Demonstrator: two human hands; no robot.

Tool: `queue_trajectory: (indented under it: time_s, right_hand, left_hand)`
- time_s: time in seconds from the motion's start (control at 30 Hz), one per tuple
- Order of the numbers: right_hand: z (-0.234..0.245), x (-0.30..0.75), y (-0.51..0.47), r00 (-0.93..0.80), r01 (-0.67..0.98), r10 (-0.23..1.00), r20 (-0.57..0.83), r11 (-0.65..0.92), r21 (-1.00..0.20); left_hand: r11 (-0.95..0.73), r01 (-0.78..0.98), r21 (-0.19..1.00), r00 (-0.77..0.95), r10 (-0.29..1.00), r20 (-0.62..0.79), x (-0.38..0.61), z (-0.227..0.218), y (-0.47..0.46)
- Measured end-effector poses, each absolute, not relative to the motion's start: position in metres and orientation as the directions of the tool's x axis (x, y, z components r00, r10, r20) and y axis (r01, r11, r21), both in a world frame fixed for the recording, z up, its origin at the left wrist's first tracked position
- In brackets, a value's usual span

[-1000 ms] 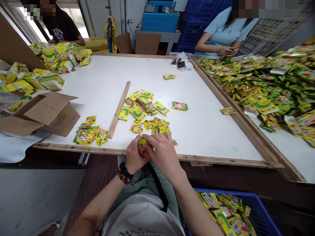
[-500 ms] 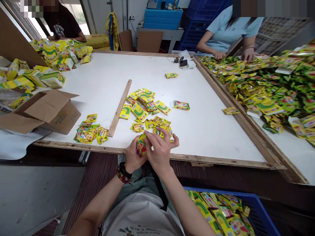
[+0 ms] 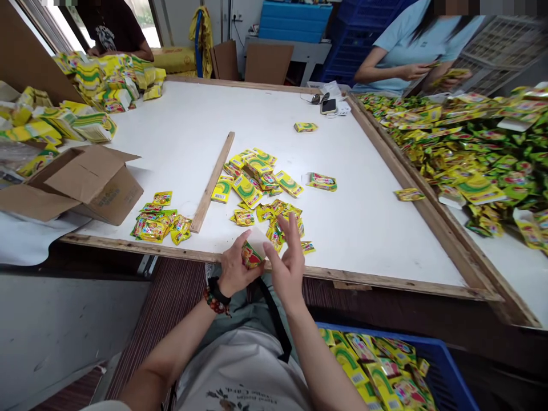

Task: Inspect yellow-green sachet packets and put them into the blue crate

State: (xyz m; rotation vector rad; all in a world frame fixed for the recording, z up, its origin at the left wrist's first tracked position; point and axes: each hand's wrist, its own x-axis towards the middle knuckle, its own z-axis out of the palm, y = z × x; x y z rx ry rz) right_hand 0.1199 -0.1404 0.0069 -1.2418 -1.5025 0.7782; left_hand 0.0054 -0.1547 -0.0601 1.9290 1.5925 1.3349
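Near the table's front edge, my left hand is closed around a small yellow-and-red carton. The carton is held upright, with a white flap standing up at its top. My right hand is beside it, fingers stretched out and apart, the thumb at the flap's edge; whether it touches cannot be made out. Just beyond my hands lie several small yellow sachets, partly hidden by my right fingers. Behind them is a heap of yellow-green cartons.
A wooden strip lies left of the heap, with more sachets and a cardboard box beyond. A blue crate of cartons stands below right. Two people work at piles across the table; one handles sachets.
My right hand has drawn back from the carton and its fingers have spread. The white flap now shows. The co-worker at right has raised both hands from the pile, holding packets.
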Motion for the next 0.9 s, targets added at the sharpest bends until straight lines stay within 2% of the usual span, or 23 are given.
queue_trajectory:
  time_s: [0.07, 0.13, 0.2, 0.27, 0.37, 0.53, 0.63, 0.77, 0.9]
  right_hand:
    - [0.0, 0.119, -0.137, -0.078, 0.122, 0.994, 0.071, 0.08, -0.989]
    - [-0.004, 0.118, -0.138, -0.223, 0.035, 0.974, -0.026, -0.018, -0.999]
    - [-0.004, 0.117, -0.143, -0.27, 0.057, 0.963, 0.018, 0.034, -0.998]
    - [-0.002, 0.117, -0.148, -0.268, 0.148, 0.957, 0.109, 0.153, -0.977]
    - [0.0, 0.116, -0.148, -0.234, 0.269, 0.954, 0.189, 0.25, -0.93]
    - [0.003, 0.114, -0.137, -0.2, 0.342, 0.974, 0.108, 0.173, -0.924]
    - [0.01, 0.117, -0.135, -0.296, 0.363, 0.948, 0.114, 0.222, -0.905]
    - [0.015, 0.12, -0.139, -0.502, 0.518, 0.851, 0.152, 0.437, -0.736]
    - [0.012, 0.115, -0.142, -0.561, 0.625, 0.81, 0.17, 0.55, -0.554]
  left_hand:
    - [-0.416, 0.599, 0.684, 0.007, 0.857, 0.515, 0.006, -0.063, -0.154]
    - [-0.462, 0.577, 0.673, 0.014, 0.83, 0.558, 0.006, -0.065, -0.155]
    - [-0.421, 0.557, 0.716, -0.015, 0.857, 0.515, 0.005, -0.064, -0.156]
    - [-0.329, 0.56, 0.76, -0.012, 0.914, 0.405, 0.004, -0.062, -0.156]
    - [-0.264, 0.613, 0.745, 0.003, 0.943, 0.332, 0.004, -0.061, -0.156]
    - [-0.249, 0.653, 0.715, -0.048, 0.929, 0.368, 0.005, -0.061, -0.154]
    - [-0.232, 0.647, 0.727, -0.065, 0.932, 0.356, 0.005, -0.063, -0.154]
    - [-0.214, 0.614, 0.76, -0.086, 0.939, 0.333, 0.003, -0.068, -0.155]
    - [-0.207, 0.59, 0.78, -0.065, 0.951, 0.302, 0.003, -0.063, -0.157]
